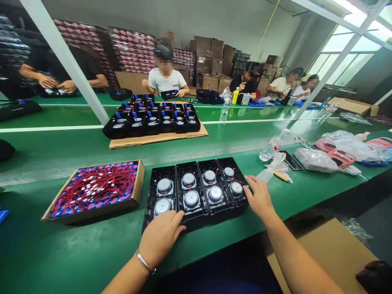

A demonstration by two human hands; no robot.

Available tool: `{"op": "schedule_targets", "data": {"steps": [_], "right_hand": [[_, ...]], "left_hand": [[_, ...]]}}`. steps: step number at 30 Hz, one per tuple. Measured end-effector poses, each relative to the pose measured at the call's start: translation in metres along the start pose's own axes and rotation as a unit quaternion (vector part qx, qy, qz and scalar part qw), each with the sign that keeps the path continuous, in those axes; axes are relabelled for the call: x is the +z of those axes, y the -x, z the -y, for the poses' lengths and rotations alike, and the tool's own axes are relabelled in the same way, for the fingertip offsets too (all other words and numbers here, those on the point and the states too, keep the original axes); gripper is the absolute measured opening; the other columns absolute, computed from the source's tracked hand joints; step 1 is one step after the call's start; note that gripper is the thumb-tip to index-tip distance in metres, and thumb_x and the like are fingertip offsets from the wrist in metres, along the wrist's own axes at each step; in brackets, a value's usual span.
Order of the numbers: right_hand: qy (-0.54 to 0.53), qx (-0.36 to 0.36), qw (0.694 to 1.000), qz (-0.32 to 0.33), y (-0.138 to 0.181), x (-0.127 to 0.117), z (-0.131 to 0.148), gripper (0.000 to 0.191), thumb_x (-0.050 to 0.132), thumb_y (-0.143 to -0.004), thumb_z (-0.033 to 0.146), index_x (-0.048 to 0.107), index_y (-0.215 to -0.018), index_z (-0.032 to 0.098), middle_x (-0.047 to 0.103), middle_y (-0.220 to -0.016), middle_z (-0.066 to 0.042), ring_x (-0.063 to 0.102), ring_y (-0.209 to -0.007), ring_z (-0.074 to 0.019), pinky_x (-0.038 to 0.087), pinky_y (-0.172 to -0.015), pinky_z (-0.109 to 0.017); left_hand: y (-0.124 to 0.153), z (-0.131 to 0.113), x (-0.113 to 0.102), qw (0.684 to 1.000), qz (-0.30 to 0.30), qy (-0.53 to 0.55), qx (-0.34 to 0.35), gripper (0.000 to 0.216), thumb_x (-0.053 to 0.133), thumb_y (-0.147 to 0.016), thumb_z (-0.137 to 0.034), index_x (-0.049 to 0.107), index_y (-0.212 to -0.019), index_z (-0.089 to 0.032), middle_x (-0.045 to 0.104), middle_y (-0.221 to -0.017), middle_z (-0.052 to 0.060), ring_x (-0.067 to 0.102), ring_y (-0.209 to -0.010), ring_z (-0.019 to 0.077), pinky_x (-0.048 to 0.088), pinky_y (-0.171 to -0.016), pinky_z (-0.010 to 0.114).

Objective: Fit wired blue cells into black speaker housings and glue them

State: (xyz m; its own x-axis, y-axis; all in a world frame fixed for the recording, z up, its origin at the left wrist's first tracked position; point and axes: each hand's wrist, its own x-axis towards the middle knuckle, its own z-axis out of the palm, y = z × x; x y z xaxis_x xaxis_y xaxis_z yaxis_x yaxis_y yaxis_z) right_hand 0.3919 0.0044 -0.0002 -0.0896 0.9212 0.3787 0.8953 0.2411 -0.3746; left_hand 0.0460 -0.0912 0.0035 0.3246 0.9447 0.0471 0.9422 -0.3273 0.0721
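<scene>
Green matte table (pixel 61 253) runs wide across a workshop stacked with cartons, other people seated along its far side. Near the front edge lies a row of four black plastic speaker panels (pixel 196 194), each carrying two round silver-capped drivers with thin red wires. Beside them, to the left, an open cardboard box (pixel 94 191) holds red and blue wire bundles. Left hand (pixel 161 237) rests flat, grip relaxed, fingers on the row's near-left corner. Right hand (pixel 259 198) touches its right end, fingers spread, clasping nothing.
</scene>
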Motion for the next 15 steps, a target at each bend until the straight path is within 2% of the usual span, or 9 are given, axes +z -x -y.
{"op": "schedule_targets", "data": {"steps": [2,4,8,11,13,15], "right_hand": [[0.001,-0.124,0.992,0.037,0.017,-0.003,0.010,0.037,0.050,-0.089,0.040,0.065,-0.118,0.023,0.059,-0.124,-0.012,0.053,-0.114,-0.0279,0.040,-0.099,-0.046],[0.012,-0.199,0.977,0.076,0.031,-0.001,0.017,0.035,0.058,-0.085,0.040,0.065,-0.118,0.029,0.062,-0.119,-0.010,0.057,-0.109,-0.0273,0.043,-0.094,-0.045],[0.012,-0.235,0.970,0.064,0.039,0.013,0.016,0.035,0.055,-0.087,0.022,0.063,-0.120,0.026,0.067,-0.102,-0.007,0.062,-0.093,-0.0214,0.047,-0.087,-0.039],[0.000,-0.256,0.966,0.045,0.035,0.019,0.013,0.030,0.052,-0.088,0.020,0.065,-0.114,0.025,0.069,-0.097,-0.006,0.063,-0.088,-0.0201,0.047,-0.087,-0.038],[0.005,-0.269,0.962,0.038,0.032,0.017,0.011,0.030,0.054,-0.087,0.025,0.064,-0.116,0.026,0.069,-0.098,-0.005,0.063,-0.088,-0.0205,0.045,-0.088,-0.038],[0.009,-0.270,0.963,0.011,0.031,0.013,0.006,0.035,0.056,-0.087,0.033,0.060,-0.120,0.026,0.069,-0.102,-0.006,0.063,-0.091,-0.0221,0.045,-0.088,-0.039]], "left_hand": [[-0.001,0.001,0.000,1.000,0.007,0.005,0.004,0.021,0.054,-0.087,-0.029,0.058,-0.106,-0.021,0.061,-0.092,0.007,0.058,-0.085,0.0216,0.047,-0.077,0.035],[-0.005,0.002,-0.001,1.000,0.025,0.015,0.010,0.017,0.057,-0.085,-0.030,0.058,-0.098,-0.020,0.061,-0.091,0.006,0.057,-0.085,0.0214,0.047,-0.076,0.034],[-0.009,0.000,-0.001,0.999,0.035,0.025,0.006,0.016,0.059,-0.084,-0.033,0.058,-0.092,-0.019,0.061,-0.089,0.007,0.057,-0.087,0.0216,0.046,-0.075,0.034],[-0.006,-0.004,-0.007,0.998,0.047,0.031,-0.007,0.021,0.060,-0.083,-0.036,0.060,-0.093,-0.019,0.062,-0.090,0.008,0.058,-0.089,0.0233,0.047,-0.077,0.036],[-0.006,0.000,-0.018,0.998,0.043,0.051,-0.021,0.037,0.060,-0.081,-0.047,0.060,-0.107,-0.020,0.063,-0.093,0.008,0.059,-0.089,0.0240,0.048,-0.077,0.037],[-0.011,0.016,-0.036,0.996,-0.011,0.065,-0.057,0.051,0.051,-0.084,-0.053,0.054,-0.124,-0.022,0.064,-0.096,0.008,0.059,-0.091,0.0236,0.048,-0.080,0.037]]}}
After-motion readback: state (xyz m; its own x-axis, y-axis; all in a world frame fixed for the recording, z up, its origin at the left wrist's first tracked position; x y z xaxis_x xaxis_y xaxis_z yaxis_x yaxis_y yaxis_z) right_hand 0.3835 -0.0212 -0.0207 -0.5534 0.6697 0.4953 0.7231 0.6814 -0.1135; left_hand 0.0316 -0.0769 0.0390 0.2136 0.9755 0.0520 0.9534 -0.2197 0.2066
